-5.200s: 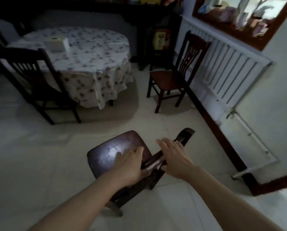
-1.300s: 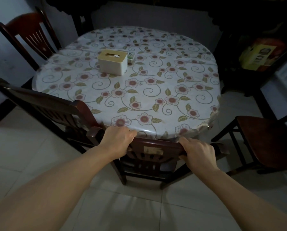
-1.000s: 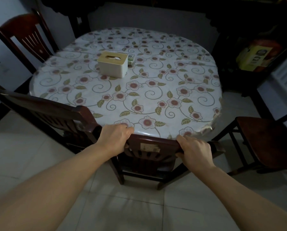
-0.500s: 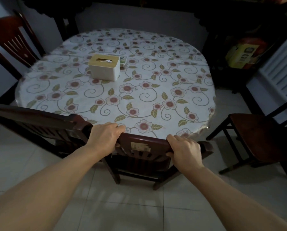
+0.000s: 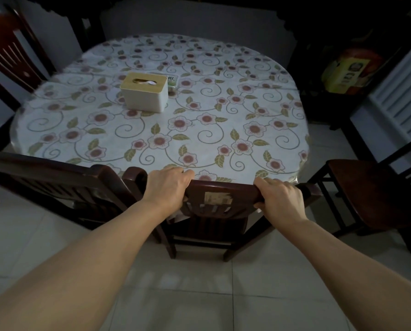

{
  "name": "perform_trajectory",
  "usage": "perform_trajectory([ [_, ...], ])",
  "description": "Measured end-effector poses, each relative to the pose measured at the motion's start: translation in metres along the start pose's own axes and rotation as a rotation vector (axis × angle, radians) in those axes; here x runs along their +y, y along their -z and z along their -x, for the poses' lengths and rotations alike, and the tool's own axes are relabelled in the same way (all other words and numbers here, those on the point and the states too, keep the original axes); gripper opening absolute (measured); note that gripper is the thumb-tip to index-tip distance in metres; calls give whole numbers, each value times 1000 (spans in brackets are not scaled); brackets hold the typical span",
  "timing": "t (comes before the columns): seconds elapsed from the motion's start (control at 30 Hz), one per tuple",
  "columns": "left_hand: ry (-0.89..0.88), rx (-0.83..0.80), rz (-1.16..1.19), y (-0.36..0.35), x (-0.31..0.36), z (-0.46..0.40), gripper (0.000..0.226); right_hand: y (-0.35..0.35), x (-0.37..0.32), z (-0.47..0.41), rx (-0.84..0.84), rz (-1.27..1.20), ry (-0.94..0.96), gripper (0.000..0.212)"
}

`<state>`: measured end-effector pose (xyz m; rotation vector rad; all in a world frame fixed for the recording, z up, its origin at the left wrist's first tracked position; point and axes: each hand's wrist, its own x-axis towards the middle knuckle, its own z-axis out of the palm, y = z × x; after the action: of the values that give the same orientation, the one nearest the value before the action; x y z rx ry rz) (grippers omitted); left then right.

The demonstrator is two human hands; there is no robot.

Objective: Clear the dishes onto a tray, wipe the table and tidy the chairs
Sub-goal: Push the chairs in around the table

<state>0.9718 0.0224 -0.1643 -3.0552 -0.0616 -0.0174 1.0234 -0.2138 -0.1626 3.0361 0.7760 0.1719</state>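
Note:
A dark wooden chair [image 5: 220, 199] stands directly before me, its backrest against the near edge of the round table [image 5: 223, 130] with a flowered cloth. My left hand [image 5: 166, 187] grips the left part of the top rail, fingers curled over it. My right hand [image 5: 279, 198] grips the right part of the same rail. The chair's seat is hidden under the table.
A white tissue box [image 5: 144, 91] with a wooden lid sits on the table. A second chair [image 5: 56, 185] is close on the left, a third [image 5: 379, 192] on the right, a fourth [image 5: 11, 51] at far left. A radiator [image 5: 400, 91] lines the right wall.
Five seconds ago the chair lay tipped on the floor away from the table. Since then it stands at the table, and over the last second it slid slightly closer in.

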Motion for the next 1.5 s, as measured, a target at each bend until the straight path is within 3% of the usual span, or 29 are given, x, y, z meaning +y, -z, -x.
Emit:
perform_trajectory([
  [0.2,44,-24,-15,6,8,3,20,-5,-5,2,-8,12,-14,29],
  [0.33,69,-91,-33,16,15,6,22,1,-5,5,-82,38,-9,56],
  [0.43,42,-158,-12,28,17,10,38,10,-7,10,-182,25,4,80],
  [0.53,-23,-176,44,43,21,21,61,25,-16,21,-211,1,-6,90],
  [0.67,-64,-141,75,67,32,39,76,54,-21,40,-198,-44,-21,88],
  [1.17,-212,-48,78,132,98,39,81,125,11,81,-77,-133,-132,83],
  [1.5,-194,-32,106,176,239,4,82,161,155,128,-5,-169,-161,83],
])
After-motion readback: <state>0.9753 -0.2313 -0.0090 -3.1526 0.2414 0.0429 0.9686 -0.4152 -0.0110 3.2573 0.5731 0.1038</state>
